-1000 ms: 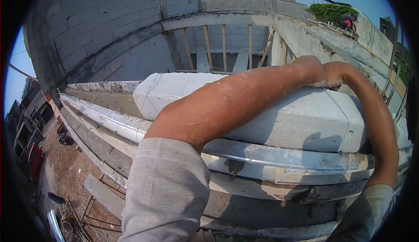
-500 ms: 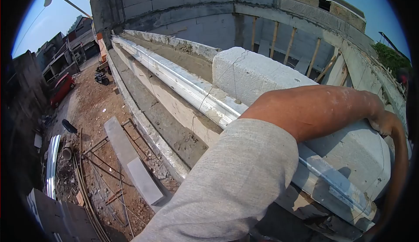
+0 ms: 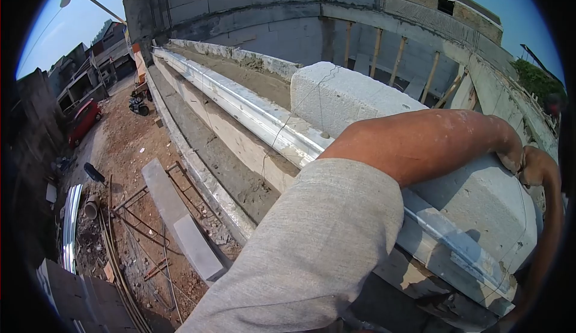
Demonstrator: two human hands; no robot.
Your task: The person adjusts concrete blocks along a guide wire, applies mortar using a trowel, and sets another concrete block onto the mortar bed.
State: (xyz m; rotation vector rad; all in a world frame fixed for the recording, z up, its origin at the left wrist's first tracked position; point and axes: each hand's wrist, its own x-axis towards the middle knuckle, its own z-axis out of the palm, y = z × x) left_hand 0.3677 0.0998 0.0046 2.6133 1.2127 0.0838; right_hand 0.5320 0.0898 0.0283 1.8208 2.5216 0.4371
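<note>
My left arm, in a grey sleeve, reaches across a white block (image 3: 360, 96), which sits on the wall ledge beside a pale metal profile (image 3: 240, 102). At the block's right end, my left hand (image 3: 510, 155) is bent down, with its fingers pressed together. My right hand (image 3: 533, 167) is closed close beside it, its forearm curving down the right edge. Whatever the fingertips hold is too small or hidden to make out. Thin dark line (image 3: 321, 96) crosses the block's left part; another runs down near its right end.
Wet mortar (image 3: 240, 69) lies behind the profile, and a concrete channel (image 3: 216, 147) runs in front. Below are a plank (image 3: 165, 192), metal frames, pipes and a red car (image 3: 84, 123). Wooden props (image 3: 377, 51) stand beyond the block.
My left hand has moved slightly up and left, showing more beside my right hand. My left sleeve and elbow have shifted a little left.
</note>
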